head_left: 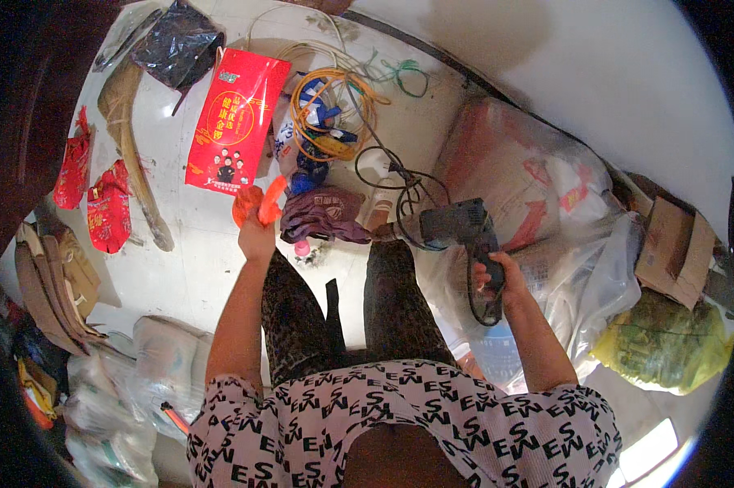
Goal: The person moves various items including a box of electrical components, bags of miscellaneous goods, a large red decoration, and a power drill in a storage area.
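Observation:
My left hand grips a bright orange, crumpled piece of thin material, whose exact kind I cannot tell. Just beyond it lies a red printed bag with a white handle, bearing writing and pictures. In my right hand is a dark, corded pistol-grip appliance, held by its handle. Its black cord loops over the front of the body and hangs below the handle. A folded purple cloth bag rests on the floor between my hands.
Coiled orange cable and paler cable lie ahead on the floor. Large clear plastic-wrapped bundles stand at the right, near an open cardboard box and a yellow bag. Flattened cardboard and red pouches are at the left.

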`<state>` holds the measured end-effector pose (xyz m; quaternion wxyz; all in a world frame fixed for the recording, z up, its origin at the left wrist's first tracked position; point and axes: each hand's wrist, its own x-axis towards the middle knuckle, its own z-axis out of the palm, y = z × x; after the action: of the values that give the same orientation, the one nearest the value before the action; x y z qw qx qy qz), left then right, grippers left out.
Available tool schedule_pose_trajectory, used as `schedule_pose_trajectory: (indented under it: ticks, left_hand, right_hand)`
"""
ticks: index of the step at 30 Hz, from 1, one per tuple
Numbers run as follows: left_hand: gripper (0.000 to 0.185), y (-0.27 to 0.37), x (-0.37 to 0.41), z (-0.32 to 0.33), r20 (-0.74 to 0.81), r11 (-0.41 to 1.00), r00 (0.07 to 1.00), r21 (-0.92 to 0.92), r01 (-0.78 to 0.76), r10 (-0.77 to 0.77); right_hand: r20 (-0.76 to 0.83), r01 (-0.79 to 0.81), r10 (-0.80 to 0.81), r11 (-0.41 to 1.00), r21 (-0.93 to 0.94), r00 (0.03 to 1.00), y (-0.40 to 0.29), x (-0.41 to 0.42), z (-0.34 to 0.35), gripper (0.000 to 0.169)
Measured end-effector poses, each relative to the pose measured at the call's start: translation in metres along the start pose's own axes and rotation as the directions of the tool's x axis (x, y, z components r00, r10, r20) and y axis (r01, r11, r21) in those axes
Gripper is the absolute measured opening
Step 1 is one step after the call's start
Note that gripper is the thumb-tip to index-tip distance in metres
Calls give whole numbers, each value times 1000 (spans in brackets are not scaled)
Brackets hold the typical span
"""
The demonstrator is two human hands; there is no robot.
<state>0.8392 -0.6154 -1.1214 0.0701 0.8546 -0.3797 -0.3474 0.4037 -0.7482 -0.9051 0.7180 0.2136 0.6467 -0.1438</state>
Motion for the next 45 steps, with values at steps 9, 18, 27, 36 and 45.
schedule_pose_trajectory:
  ticks: [9,18,27,36,45]
  left_hand:
    - [90,86,12,1,138,903,911,138,-406,389]
    - [113,208,9,37,525,243,203,-7,-970,827]
    - [26,132,-12,57,630,475,363,-10,-880,686]
    - [95,151,-30,35,781,595,520,246,-765,345]
    - [93,104,3,116,788,633,560,302,-713,255]
  right_hand:
    - [162,-16,4,997,72,987,30,-51,-26,37]
    - [185,45,1,969,-241,983,31,-132,-43,52]
    - [127,176,-151,959,-222,980,40,-187,-59,50]
    - [82,242,-228,895,-374,970,26,-200,-71,55]
    - [35,191,-196,879,-438,980,27,-204,-67,57]
